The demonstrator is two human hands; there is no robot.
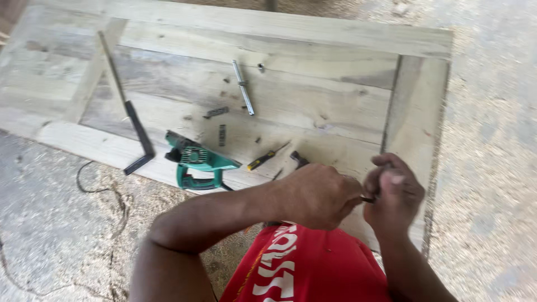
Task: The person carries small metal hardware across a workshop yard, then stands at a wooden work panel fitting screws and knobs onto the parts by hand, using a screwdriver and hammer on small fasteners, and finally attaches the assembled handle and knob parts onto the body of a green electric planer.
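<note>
My left hand [318, 194] and my right hand [393, 193] meet over the near edge of a wooden door panel [313, 106] that lies flat on the ground. Between their fingertips they pinch a small dark piece [367, 199], too blurred to identify. Just left of my hands lie a yellow-handled screwdriver [264, 159] and a dark tool handle [298, 160]. A green power drill [197, 160] rests on the panel's near rail, its cord trailing off to the left.
A black metal square [130, 112] lies across the panel's left side. A silver bolt latch [243, 87] and small dark hardware pieces [217, 112] sit mid-panel. Sawdust covers the concrete floor [492, 168] around the panel. My red shirt [307, 265] fills the bottom.
</note>
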